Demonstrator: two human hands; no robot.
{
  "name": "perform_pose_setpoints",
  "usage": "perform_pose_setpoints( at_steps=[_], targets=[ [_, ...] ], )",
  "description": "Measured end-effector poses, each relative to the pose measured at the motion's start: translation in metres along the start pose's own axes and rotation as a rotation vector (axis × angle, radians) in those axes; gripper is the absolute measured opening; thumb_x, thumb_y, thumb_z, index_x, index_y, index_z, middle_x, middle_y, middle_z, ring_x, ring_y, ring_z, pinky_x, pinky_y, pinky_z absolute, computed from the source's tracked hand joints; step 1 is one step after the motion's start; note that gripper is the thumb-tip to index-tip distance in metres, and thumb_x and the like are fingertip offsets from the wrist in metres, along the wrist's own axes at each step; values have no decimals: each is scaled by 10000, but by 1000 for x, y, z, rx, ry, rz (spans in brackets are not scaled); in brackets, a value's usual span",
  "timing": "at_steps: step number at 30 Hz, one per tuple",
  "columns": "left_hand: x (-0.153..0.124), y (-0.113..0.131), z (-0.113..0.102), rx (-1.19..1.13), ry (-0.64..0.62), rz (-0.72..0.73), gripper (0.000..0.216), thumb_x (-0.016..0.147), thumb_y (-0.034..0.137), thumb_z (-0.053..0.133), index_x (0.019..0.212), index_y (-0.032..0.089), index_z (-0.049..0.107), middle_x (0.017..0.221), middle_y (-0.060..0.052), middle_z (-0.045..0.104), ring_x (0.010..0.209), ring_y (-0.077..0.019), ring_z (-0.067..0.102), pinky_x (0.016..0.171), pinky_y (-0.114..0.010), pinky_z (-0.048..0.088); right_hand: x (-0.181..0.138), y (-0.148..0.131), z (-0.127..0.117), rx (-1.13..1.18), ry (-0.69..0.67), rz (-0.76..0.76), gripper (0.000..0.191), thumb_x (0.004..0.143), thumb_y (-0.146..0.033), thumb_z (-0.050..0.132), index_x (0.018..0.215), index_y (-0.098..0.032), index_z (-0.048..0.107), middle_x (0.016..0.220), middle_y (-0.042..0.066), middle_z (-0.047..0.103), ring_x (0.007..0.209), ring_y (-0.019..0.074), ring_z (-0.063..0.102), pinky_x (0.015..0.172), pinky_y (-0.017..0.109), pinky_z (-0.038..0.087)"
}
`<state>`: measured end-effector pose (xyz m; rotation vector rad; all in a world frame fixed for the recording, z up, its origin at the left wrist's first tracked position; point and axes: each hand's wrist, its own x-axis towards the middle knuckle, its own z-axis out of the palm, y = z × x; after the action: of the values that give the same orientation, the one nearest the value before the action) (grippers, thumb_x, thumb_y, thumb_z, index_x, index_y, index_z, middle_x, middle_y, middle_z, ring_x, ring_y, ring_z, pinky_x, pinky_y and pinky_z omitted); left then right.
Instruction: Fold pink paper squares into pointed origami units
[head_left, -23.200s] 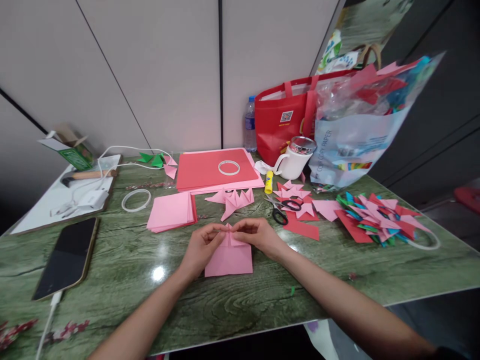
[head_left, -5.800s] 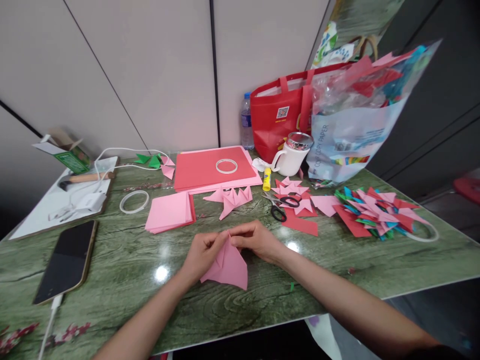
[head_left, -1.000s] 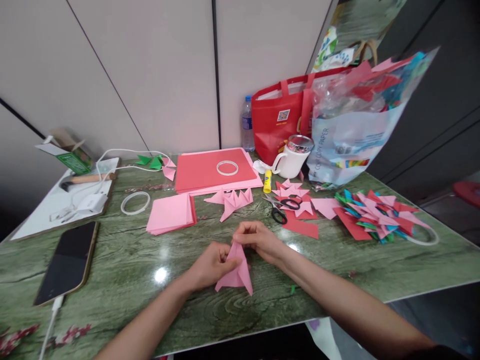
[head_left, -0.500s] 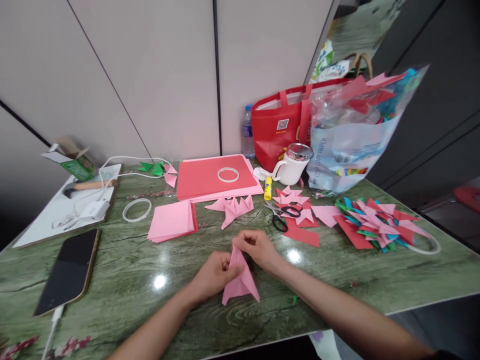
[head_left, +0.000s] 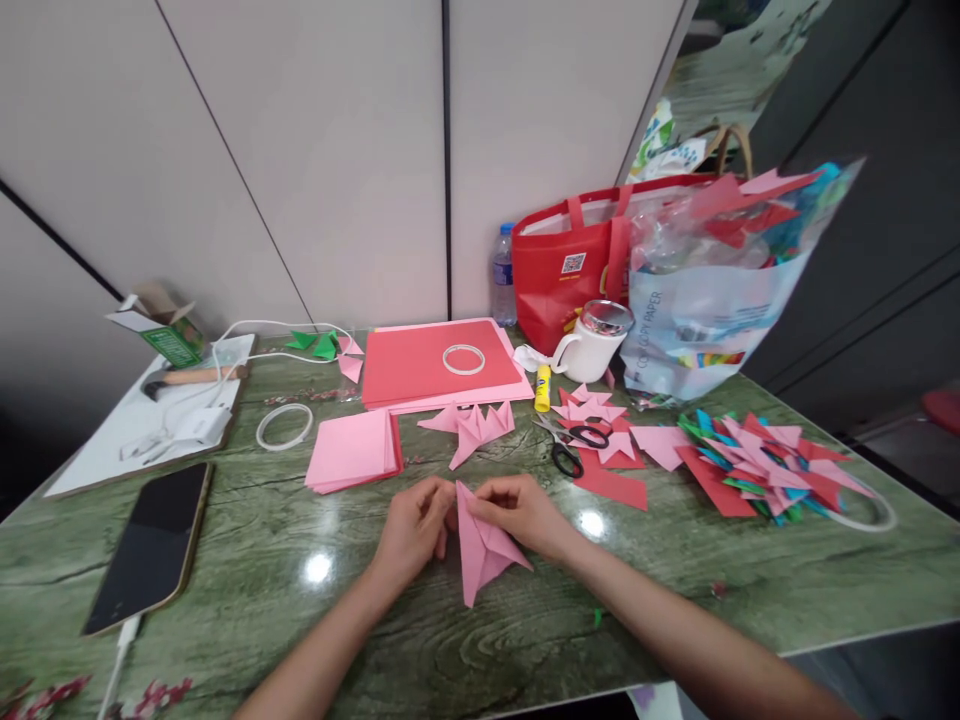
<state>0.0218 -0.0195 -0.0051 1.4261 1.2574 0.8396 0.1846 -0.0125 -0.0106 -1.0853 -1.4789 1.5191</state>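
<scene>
A folded pink paper (head_left: 482,560), pointed at the top and flaring into two lower points, is held up over the table near its front edge. My right hand (head_left: 521,510) pinches its upper right side between thumb and fingers. Along the upper left edge my left hand (head_left: 416,525) is closed with curled fingers at the tip, some hidden behind. Just beyond lie several folded pink paper pieces (head_left: 474,430). A stack of pink paper squares (head_left: 351,452) sits to the left of them. Black-handled scissors (head_left: 568,445) rest to the right on red and pink paper.
Behind are red sheets (head_left: 420,365) with a tape roll (head_left: 463,360), a glue stick (head_left: 542,390), a white mug (head_left: 592,345), a red bag (head_left: 551,265) and a plastic bag (head_left: 690,330). Paper pieces (head_left: 772,465) pile up right. A phone (head_left: 150,550) lies left.
The folded paper has turned, its lower end swinging right. My left hand has moved from the paper's middle up to its tip; my right hand has shifted down its right side. The view tilted slightly.
</scene>
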Motion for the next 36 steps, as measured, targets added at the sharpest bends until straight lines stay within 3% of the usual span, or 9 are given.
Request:
perform_pose_setpoints(
  at_steps=[3,9,15,20,24,33,36],
  targets=[
    [0,5,1,-61,4,-22,321,770,467,531,719,152,563,331,85,419,247,-61,341,290,-154,215,-1,0,0,-37,-30,18,363,700,-473,630,647,-115,665,565,-14,563,529,84,424,519,215,313],
    [-1,10,4,-155,102,-47,327,755,457,567,651,150,530,372,40,526,268,-68,410,304,-155,280,-1,2,0,-42,-37,50,371,706,-473,626,648,-112,694,529,-17,546,505,82,394,492,216,271],
    [0,6,4,-216,16,-97,297,707,417,632,646,142,540,398,27,562,287,-77,454,317,-160,323,0,3,0,66,-10,111,370,648,-484,676,663,-116,705,551,-12,565,514,89,414,516,221,288],
    [1,3,5,-204,40,-116,295,717,400,624,616,148,511,382,26,560,273,-78,451,303,-154,302,0,6,-1,40,-20,98,457,720,-522,584,569,-97,654,473,-38,427,488,67,300,483,216,200],
    [0,6,6,-220,43,-141,295,692,404,637,609,146,520,370,27,551,264,-77,440,290,-155,287,0,7,-1,14,-38,94,437,705,-524,589,613,-104,665,509,-36,436,517,79,321,504,220,224],
    [1,7,6,-178,20,-168,353,681,463,621,565,160,483,357,30,532,254,-66,401,290,-156,255,1,3,-6,-85,-121,54,463,737,-501,539,458,-149,430,513,-50,251,525,74,205,482,233,136],
    [1,5,8,-152,14,-173,357,699,479,596,580,168,468,344,45,509,246,-56,363,291,-153,213,0,4,-6,-101,-130,61,465,731,-505,542,452,-154,418,507,-53,235,521,74,193,483,239,130]
  ],
)
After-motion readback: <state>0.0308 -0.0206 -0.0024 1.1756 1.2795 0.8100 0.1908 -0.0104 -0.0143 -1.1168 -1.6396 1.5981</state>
